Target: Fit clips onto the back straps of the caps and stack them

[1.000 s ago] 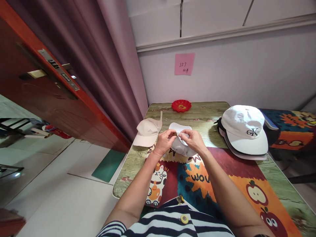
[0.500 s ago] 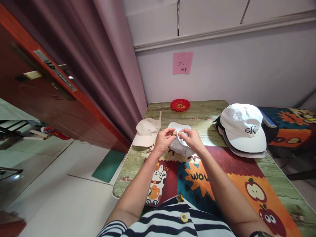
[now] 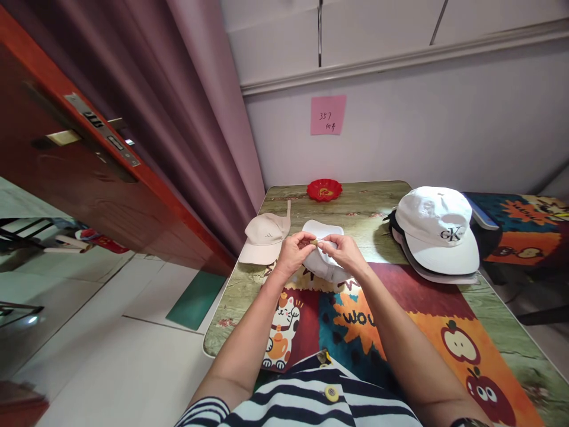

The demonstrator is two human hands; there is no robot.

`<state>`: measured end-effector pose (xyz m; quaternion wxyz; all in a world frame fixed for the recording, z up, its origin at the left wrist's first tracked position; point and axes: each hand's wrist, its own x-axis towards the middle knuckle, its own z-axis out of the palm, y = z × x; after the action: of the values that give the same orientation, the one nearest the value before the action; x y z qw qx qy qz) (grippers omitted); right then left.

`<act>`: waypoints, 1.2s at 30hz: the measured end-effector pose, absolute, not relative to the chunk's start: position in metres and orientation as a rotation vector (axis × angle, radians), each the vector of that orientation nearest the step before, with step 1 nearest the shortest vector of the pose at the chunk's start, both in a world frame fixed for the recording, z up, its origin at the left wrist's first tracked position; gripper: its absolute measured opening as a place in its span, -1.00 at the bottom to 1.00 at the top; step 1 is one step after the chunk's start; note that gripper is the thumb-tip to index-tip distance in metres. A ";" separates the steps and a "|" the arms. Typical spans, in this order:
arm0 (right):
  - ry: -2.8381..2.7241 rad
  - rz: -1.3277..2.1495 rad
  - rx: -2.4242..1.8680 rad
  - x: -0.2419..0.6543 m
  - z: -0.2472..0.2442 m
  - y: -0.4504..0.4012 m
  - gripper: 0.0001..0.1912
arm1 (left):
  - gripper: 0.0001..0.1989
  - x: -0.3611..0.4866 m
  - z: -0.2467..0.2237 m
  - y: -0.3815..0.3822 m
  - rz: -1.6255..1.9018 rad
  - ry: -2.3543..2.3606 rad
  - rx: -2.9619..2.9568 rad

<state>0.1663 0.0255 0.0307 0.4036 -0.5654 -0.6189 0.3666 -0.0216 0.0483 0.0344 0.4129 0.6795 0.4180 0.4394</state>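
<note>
Between my hands is a white cap (image 3: 328,270), lying on the table with part of its crown and brim showing around my fingers. My left hand (image 3: 295,251) is closed, its thumb and fingertips pinching a small gold-coloured buckle (image 3: 314,242) at the cap's strap. Close against it, my right hand (image 3: 344,251) pinches at the buckle's right side, where the strap is mostly hidden by my fingers. A beige cap (image 3: 264,236) with a small dark mark rests just left of my left hand, its loose strap sticking up.
On the right stands a stack of caps, topped by a white cap with black letters (image 3: 438,228). A red scalloped dish (image 3: 324,190) sits at the table's back. A printed cloth (image 3: 355,320) covers the front. Left of the table are a curtain (image 3: 208,118) and an open door (image 3: 111,178).
My right fingertips have moved slightly left, closer onto the buckle, so less of it shows. The caps and dish have stayed in place.
</note>
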 end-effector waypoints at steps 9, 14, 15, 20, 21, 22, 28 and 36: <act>-1.462 1.019 -1.370 0.180 0.023 0.034 -0.67 | -0.78 -0.027 0.032 0.055 1.086 1.032 1.714; -1.517 0.933 -1.405 0.176 0.029 0.031 -0.67 | -0.79 -0.024 0.041 0.052 1.051 1.031 1.859; -1.527 0.928 -1.405 0.175 0.030 0.031 -0.67 | -0.79 -0.023 0.043 0.051 1.041 1.029 1.887; -1.545 0.933 -1.392 0.172 0.032 0.029 -0.66 | -0.81 -0.021 0.046 0.048 1.030 1.026 1.971; -1.541 0.947 -1.384 0.173 0.032 0.029 -0.66 | -0.81 -0.021 0.046 0.048 1.033 1.026 1.980; -1.536 0.970 -1.373 0.175 0.032 0.028 -0.65 | -0.81 -0.022 0.045 0.048 1.036 1.029 1.986; -1.480 1.122 -1.318 0.189 0.030 0.026 -0.65 | -0.79 -0.029 0.042 0.054 1.044 1.037 1.944; -1.494 1.093 -1.335 0.181 0.033 0.029 -0.69 | -0.79 -0.025 0.042 0.052 1.036 1.038 1.961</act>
<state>0.1811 0.0289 0.0326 0.4166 -0.5318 -0.5952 0.4352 -0.0247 0.0525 0.0421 0.3399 0.7532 0.3986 0.3978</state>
